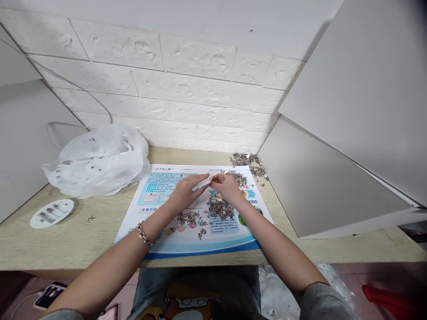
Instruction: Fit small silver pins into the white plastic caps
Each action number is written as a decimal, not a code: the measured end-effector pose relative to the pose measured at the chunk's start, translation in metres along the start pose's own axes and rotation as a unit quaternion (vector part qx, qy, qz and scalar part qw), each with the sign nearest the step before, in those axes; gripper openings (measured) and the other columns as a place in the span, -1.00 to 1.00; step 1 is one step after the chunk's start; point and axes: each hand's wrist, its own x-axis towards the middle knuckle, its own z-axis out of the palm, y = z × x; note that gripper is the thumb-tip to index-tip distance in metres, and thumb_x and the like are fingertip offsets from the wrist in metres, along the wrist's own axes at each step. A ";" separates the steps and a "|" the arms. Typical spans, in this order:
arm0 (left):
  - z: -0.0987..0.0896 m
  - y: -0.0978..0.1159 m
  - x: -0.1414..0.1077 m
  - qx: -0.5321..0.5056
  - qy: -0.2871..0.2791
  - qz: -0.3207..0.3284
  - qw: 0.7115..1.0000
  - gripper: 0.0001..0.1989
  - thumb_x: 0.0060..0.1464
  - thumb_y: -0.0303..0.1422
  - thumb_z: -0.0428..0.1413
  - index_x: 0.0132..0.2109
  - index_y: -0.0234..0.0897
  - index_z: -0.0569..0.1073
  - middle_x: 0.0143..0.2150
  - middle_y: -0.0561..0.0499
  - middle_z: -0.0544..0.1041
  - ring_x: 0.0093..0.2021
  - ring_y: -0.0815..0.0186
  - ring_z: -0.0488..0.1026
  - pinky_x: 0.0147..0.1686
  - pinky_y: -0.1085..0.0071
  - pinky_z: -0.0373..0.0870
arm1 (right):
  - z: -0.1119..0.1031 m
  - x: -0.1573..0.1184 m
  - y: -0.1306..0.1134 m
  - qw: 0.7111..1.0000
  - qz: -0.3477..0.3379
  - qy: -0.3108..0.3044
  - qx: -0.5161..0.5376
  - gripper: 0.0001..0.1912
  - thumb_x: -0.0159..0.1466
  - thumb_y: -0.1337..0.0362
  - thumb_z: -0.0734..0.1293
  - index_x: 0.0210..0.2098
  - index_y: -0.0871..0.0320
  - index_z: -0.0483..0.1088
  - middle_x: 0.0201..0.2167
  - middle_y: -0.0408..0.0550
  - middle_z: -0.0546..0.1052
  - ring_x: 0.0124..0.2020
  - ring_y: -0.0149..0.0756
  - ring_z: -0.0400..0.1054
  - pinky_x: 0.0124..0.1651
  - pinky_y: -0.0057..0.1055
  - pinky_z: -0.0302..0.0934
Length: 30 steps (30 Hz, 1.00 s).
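Here a thin white strip (202, 183) is held above the middle of a printed sheet (173, 242), pinched at its near end by the left hand (184, 192), whose grip is closed on it, while the right hand (227, 186) meets its far end with fingertips drawn together on what seems a tiny metal part, too small to make out. By the look of it, the step in hand is fitting one small piece onto or into the strip; the next move would call for steady alignment of the two hands and a light push, since the parts are minute. Just below the hands a heap of small metal parts (219, 209) lies on the sheet, with a thinner scatter (190, 218) toward the left wrist, which wears a bracelet (144, 234). A further pile (248, 163) sits at the sheet's far right corner by a grey panel (320, 186). On the desk (76, 240) to the left lie a crumpled white bag (100, 160) and an oval white tray (51, 213).
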 end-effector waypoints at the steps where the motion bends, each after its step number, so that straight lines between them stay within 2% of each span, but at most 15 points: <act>1: 0.000 -0.002 -0.001 0.009 -0.004 0.015 1.000 -0.65 0.05 -0.33 0.03 0.02 -0.16 0.37 -0.04 -0.04 0.43 -0.04 0.25 0.34 -0.02 0.26 0.24 | 0.001 0.000 0.001 1.000 0.002 0.004 0.003 -0.79 0.02 0.17 0.27 -0.55 0.22 0.34 -0.62 -0.17 0.35 -0.58 -0.48 0.16 -0.55 -0.53 -0.01; 7: 0.002 -0.007 -0.004 0.062 -0.012 0.078 0.995 -0.65 0.10 -0.37 -0.03 0.05 -0.18 0.32 0.00 -0.05 0.39 0.00 0.29 0.31 -0.03 0.27 0.27 | 0.003 -0.003 0.000 0.993 0.054 -0.011 0.102 -0.78 -0.01 0.23 0.25 -0.62 0.16 0.10 -0.77 -0.32 0.05 -0.73 -0.56 -0.12 -0.65 -0.54 -0.22; 11: 0.005 -0.008 -0.006 0.108 -0.010 0.110 0.988 -0.70 0.12 -0.36 -0.05 0.00 -0.26 0.35 0.02 -0.09 0.38 0.02 0.29 0.29 -0.01 0.28 0.25 | 0.003 -0.005 -0.003 0.991 0.072 -0.004 0.111 -0.80 -0.02 0.27 0.24 -0.63 0.16 0.09 -0.77 -0.32 0.04 -0.73 -0.57 -0.15 -0.65 -0.53 -0.25; 15: 0.010 -0.008 -0.008 0.135 -0.006 0.095 0.986 -0.71 0.12 -0.35 -0.06 -0.01 -0.28 0.33 -0.05 -0.12 0.42 -0.05 0.27 0.34 -0.10 0.31 0.30 | 0.003 -0.003 0.000 0.994 0.069 0.004 0.086 -0.79 -0.01 0.26 0.24 -0.62 0.16 0.08 -0.75 -0.31 0.03 -0.72 -0.58 -0.16 -0.65 -0.54 -0.26; 18: 0.012 -0.008 -0.006 0.124 0.024 0.022 0.992 -0.76 0.09 -0.31 -0.04 -0.11 -0.29 0.36 -0.28 -0.08 0.47 -0.28 0.28 0.40 -0.32 0.36 0.33 | 0.003 -0.002 0.004 0.997 0.058 -0.003 0.059 -0.74 0.03 0.18 0.25 -0.60 0.16 0.08 -0.74 -0.30 0.01 -0.71 -0.57 -0.15 -0.65 -0.54 -0.26; 20: 0.011 -0.008 -0.003 0.079 0.066 -0.078 0.992 -0.79 0.05 -0.26 0.00 -0.23 -0.31 0.36 -0.44 -0.01 0.42 -0.45 0.34 0.36 -0.44 0.41 0.30 | 0.003 -0.003 0.005 0.998 0.049 -0.014 0.049 -0.67 0.06 0.09 0.26 -0.59 0.16 0.06 -0.73 -0.30 -0.02 -0.71 -0.56 -0.14 -0.65 -0.54 -0.25; 21: 0.009 -0.007 -0.001 0.030 0.086 -0.130 0.987 -0.79 0.03 -0.24 0.02 -0.26 -0.32 0.34 -0.46 0.01 0.40 -0.47 0.36 0.34 -0.46 0.43 0.30 | 0.002 -0.003 0.006 0.997 0.045 -0.026 0.054 -0.63 0.07 0.03 0.25 -0.58 0.15 0.05 -0.72 -0.30 -0.03 -0.71 -0.56 -0.15 -0.65 -0.54 -0.25; 23: 0.005 -0.006 0.005 -0.125 0.107 -0.216 0.962 -0.76 -0.01 -0.24 0.07 -0.25 -0.32 0.32 -0.39 0.00 0.41 -0.43 0.38 0.35 -0.47 0.47 0.32 | 0.000 -0.004 0.006 0.992 0.050 -0.077 0.090 -0.57 0.11 -0.10 0.17 -0.53 0.14 0.05 -0.71 -0.30 -0.03 -0.71 -0.56 -0.19 -0.67 -0.54 -0.27; 26: -0.001 -0.005 0.011 -0.358 0.065 -0.308 0.879 -0.76 -0.06 -0.30 0.12 -0.25 -0.35 0.33 -0.34 0.00 0.41 -0.41 0.43 0.36 -0.47 0.55 0.36 | -0.004 -0.004 0.005 0.971 0.067 -0.166 0.159 -0.54 0.17 -0.16 0.03 -0.46 0.13 0.07 -0.68 -0.30 -0.02 -0.71 -0.55 -0.24 -0.69 -0.55 -0.31; 28: -0.003 -0.004 0.012 -0.433 0.019 -0.353 0.829 -0.81 -0.07 -0.36 0.14 -0.29 -0.37 0.35 -0.41 0.02 0.39 -0.48 0.48 0.33 -0.53 0.60 0.35 | -0.007 -0.003 0.005 0.965 0.065 -0.192 0.166 -0.57 0.19 -0.12 0.06 -0.47 0.14 0.09 -0.67 -0.29 0.02 -0.71 -0.56 -0.21 -0.68 -0.56 -0.29; 30: -0.004 -0.003 0.012 -0.470 -0.011 -0.376 0.798 -0.85 -0.06 -0.40 0.14 -0.31 -0.38 0.36 -0.45 0.04 0.38 -0.53 0.51 0.32 -0.59 0.64 0.34 | -0.008 -0.003 0.005 0.970 0.056 -0.193 0.138 -0.60 0.19 -0.06 0.11 -0.49 0.17 0.14 -0.67 -0.27 0.06 -0.70 -0.57 -0.14 -0.68 -0.56 -0.24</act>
